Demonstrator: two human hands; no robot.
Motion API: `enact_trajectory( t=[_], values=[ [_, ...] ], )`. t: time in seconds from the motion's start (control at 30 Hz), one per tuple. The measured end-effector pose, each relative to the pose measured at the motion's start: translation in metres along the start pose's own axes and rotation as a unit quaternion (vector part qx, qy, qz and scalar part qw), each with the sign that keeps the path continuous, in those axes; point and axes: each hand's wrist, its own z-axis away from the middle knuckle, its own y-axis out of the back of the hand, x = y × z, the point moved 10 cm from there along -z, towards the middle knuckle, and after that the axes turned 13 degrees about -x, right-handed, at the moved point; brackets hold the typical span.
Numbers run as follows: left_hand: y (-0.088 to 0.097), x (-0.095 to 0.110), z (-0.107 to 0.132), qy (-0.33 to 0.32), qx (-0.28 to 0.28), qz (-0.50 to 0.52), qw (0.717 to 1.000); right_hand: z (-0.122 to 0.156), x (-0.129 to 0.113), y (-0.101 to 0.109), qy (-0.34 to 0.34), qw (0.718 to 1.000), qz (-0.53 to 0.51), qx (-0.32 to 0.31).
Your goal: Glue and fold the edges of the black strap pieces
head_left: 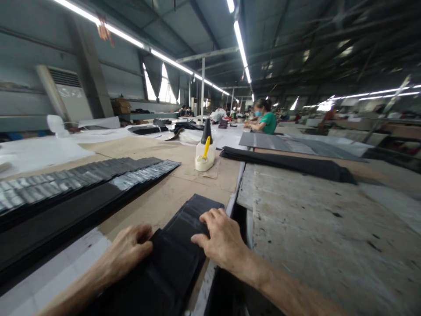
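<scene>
A stack of flat black sheets [177, 259] lies lengthwise in front of me, a shorter piece overlapping at its far end. At its left edge my left hand [131, 248] is closed, thumb and curled fingers gripping the sheets' border; some fingertips are hidden. Over the right edge rests my right hand [220, 237], its fingers bent and its thumb held apart from them, touching the top piece. Beyond the stack stands a translucent bottle [200, 153] with a black conical top, and a yellow-handled brush [206, 148] shows against its front.
Long overlapping black strips [82, 193] with shiny ends lie to the left. A gap separates the brown-papered table from the worn board [312, 228] at right. A dark folded stack [286, 164] lies on its far side. A person in green [269, 122] sits farther back.
</scene>
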Motion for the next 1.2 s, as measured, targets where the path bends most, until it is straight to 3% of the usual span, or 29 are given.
enact_trajectory(
  t=[0.17, 0.27, 0.37, 0.47, 0.57, 0.67, 0.83, 1.0, 1.1, 1.2],
  values=[
    [0.01, -0.003, 0.017, 0.054, 0.007, -0.111, 0.992, -0.006, 0.002, -0.004, -0.007, 0.998, -0.058, -0.016],
    [0.028, 0.019, 0.024, 0.054, 0.018, -0.195, 0.979, -0.012, 0.0, -0.007, 0.006, 0.997, -0.071, -0.022],
    [0.034, 0.062, 0.011, -0.05, 0.04, -0.236, 0.97, -0.016, -0.003, -0.011, 0.024, 0.997, -0.064, -0.027],
    [0.014, 0.096, -0.014, -0.184, -0.012, -0.146, 0.972, -0.01, -0.005, -0.008, 0.029, 0.999, -0.042, -0.009],
    [-0.008, 0.111, -0.037, -0.236, -0.059, -0.103, 0.964, 0.005, -0.001, 0.001, 0.023, 0.999, -0.03, 0.036],
    [-0.016, 0.114, -0.047, -0.253, -0.07, -0.099, 0.96, 0.016, 0.008, 0.006, 0.01, 0.997, -0.055, 0.06],
    [-0.014, 0.111, -0.046, -0.26, -0.083, -0.109, 0.956, 0.011, 0.016, -0.002, -0.008, 0.997, -0.07, 0.027],
    [-0.01, 0.102, -0.044, -0.236, -0.094, -0.115, 0.96, 0.014, -0.004, 0.002, 0.04, 0.997, -0.035, 0.061],
    [-0.01, 0.102, -0.043, -0.233, -0.11, -0.104, 0.961, 0.034, -0.023, 0.008, 0.089, 0.988, 0.019, 0.123],
    [-0.014, 0.106, -0.042, -0.245, -0.127, -0.081, 0.958, 0.054, -0.037, 0.001, 0.119, 0.98, 0.06, 0.147]
  ],
)
